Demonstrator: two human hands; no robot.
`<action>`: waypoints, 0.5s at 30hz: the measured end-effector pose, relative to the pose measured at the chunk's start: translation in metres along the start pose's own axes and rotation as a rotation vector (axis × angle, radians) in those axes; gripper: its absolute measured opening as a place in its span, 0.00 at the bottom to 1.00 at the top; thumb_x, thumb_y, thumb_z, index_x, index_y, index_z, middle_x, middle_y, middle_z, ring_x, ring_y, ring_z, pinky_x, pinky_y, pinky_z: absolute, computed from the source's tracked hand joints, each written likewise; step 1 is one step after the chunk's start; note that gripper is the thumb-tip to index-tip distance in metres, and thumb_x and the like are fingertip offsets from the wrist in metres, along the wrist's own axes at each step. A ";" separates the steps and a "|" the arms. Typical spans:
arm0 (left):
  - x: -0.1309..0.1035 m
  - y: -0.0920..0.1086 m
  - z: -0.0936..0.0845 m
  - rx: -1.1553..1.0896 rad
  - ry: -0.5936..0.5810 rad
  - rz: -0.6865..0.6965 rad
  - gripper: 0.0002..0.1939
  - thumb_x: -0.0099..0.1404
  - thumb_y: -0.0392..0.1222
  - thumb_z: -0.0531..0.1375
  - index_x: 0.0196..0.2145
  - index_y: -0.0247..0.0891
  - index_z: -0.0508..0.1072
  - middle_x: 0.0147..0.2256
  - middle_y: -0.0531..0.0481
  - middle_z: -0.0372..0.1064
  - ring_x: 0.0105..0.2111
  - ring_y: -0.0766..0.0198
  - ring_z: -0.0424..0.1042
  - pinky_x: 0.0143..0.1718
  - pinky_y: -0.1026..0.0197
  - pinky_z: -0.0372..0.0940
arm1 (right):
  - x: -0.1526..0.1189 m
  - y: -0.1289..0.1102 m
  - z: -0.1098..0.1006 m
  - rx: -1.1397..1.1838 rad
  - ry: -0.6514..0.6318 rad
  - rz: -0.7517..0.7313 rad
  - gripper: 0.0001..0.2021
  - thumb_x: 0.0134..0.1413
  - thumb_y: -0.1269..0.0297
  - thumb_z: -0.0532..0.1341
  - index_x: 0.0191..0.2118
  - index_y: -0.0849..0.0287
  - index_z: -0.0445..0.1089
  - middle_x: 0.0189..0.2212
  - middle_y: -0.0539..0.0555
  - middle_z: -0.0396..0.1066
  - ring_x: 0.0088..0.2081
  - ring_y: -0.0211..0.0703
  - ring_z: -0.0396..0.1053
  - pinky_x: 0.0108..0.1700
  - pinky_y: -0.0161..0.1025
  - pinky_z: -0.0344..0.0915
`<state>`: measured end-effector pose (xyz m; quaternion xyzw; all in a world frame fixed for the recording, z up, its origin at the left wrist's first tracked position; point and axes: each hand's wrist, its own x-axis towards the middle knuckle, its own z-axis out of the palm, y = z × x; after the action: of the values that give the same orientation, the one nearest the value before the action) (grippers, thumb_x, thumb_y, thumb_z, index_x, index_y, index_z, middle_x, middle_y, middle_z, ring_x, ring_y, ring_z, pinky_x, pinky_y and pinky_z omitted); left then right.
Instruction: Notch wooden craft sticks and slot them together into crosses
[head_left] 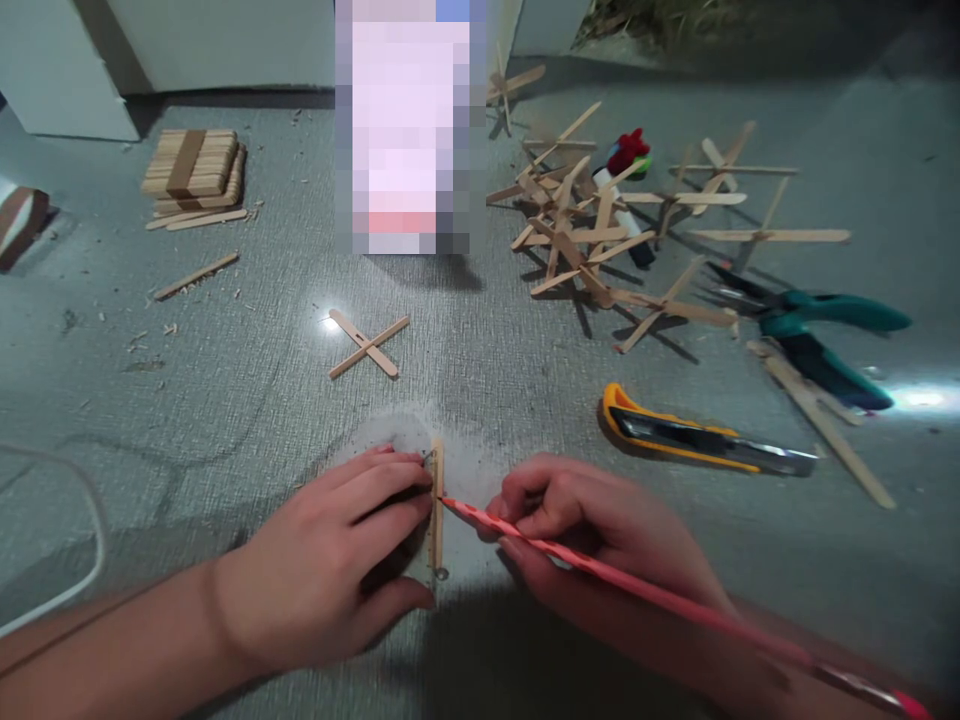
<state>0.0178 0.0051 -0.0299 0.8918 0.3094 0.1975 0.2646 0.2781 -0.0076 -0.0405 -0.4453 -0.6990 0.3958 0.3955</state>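
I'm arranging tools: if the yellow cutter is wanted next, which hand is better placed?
Probably the right hand: the yellow cutter lies nearer to it, though that hand holds a red pencil. The left hand is farther away, at a wooden stick.

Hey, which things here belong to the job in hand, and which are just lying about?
Likely belonging:
red pencil in the right hand
wooden stick at the pencil's tip
crossed sticks
banded stick bundle
utility knife
pliers

Probably just lying about:
white cable
small red object
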 end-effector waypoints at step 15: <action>0.000 -0.002 -0.001 0.003 0.000 0.012 0.19 0.70 0.45 0.69 0.53 0.31 0.77 0.56 0.35 0.79 0.59 0.48 0.79 0.68 0.45 0.72 | -0.002 0.002 0.000 -0.007 -0.017 0.029 0.13 0.57 0.75 0.67 0.27 0.52 0.66 0.29 0.48 0.79 0.27 0.37 0.78 0.29 0.32 0.72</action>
<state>0.0167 0.0070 -0.0307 0.8941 0.3041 0.1986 0.2621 0.2795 -0.0088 -0.0427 -0.4536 -0.6971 0.4029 0.3820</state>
